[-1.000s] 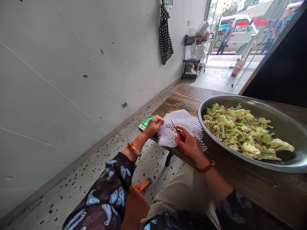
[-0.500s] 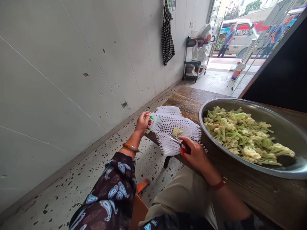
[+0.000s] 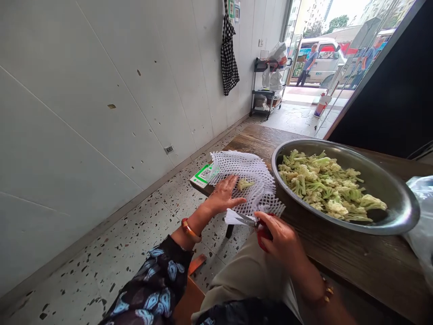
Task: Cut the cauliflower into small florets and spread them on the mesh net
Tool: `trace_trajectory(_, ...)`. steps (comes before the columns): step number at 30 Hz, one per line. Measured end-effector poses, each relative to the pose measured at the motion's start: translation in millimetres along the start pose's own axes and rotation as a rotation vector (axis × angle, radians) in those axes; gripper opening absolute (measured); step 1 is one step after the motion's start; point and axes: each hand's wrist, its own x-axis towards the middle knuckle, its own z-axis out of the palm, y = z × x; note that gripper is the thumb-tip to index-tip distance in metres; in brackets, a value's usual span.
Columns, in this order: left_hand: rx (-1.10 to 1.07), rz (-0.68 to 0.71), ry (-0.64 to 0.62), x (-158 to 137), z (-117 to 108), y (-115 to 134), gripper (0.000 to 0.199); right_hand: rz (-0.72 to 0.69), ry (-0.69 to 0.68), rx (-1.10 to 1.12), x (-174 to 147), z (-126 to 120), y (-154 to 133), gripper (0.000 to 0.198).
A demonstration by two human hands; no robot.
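Observation:
My left hand (image 3: 221,196) lies over the white foam netting (image 3: 246,163), its thumb apart from the fingers and nothing in its grasp. Its fingertips are close beside a small cauliflower floret (image 3: 245,184) on the netting. In my right hand (image 3: 280,234) is a pair of scissors (image 3: 248,220) with red handles, the blades pointing left at the netting's near edge. A white bit of netting shows by the blades; whether they pinch it I cannot tell. To the right stands a large steel basin (image 3: 402,212) with many cut cauliflower florets (image 3: 318,180).
A green-and-white QR code card (image 3: 203,175) rests at the left end of the wooden table (image 3: 355,253). Clear plastic (image 3: 422,212) lies right of the basin. Beyond are a shelf cart (image 3: 267,90), a hanging checked apron (image 3: 230,58) and a person (image 3: 309,63) outside.
My left hand has moved from the netting's left edge, by the card, rightward to beside the floret. My right hand with the scissors has come lower and nearer. The view has turned slightly right.

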Motion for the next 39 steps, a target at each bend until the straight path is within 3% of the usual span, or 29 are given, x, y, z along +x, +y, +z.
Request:
trace_trajectory(5,0.117,-0.005,-0.064,2,3,-17,0.103,0.052,-0.002,0.04,-32,-6,-24,0.054)
trace_trajectory(9,0.105,0.004,-0.115,4,-2,-25,0.105,0.087,0.024,0.082,-37,-27,-31,0.043)
trace_trajectory(12,0.077,-0.015,-0.11,6,-2,-25,0.105,0.177,0.214,0.055,-21,-44,-27,0.036)
trace_trajectory(14,0.097,-0.022,-0.117,6,-2,-23,0.103,0.184,0.271,0.057,-3,-47,-23,0.037)
trace_trajectory(18,0.202,-0.029,-0.167,5,-6,-17,0.093,0.118,0.207,-0.005,32,-32,-10,0.04)
trace_trajectory(21,0.27,-0.021,-0.186,7,-10,-18,0.09,0.219,0.064,-0.13,40,-22,8,0.047)
trace_trajectory(30,0.374,-0.012,-0.29,24,-19,-20,0.09,0.412,-0.091,-0.336,1,-51,35,0.051)
trace_trajectory(34,0.369,-0.004,-0.321,28,-23,-16,0.093,0.329,-0.025,-0.3,-12,-56,33,0.053)
trace_trajectory(39,0.392,0.112,-0.156,27,-15,-34,0.086,0.165,0.131,-0.09,-49,-74,19,0.058)
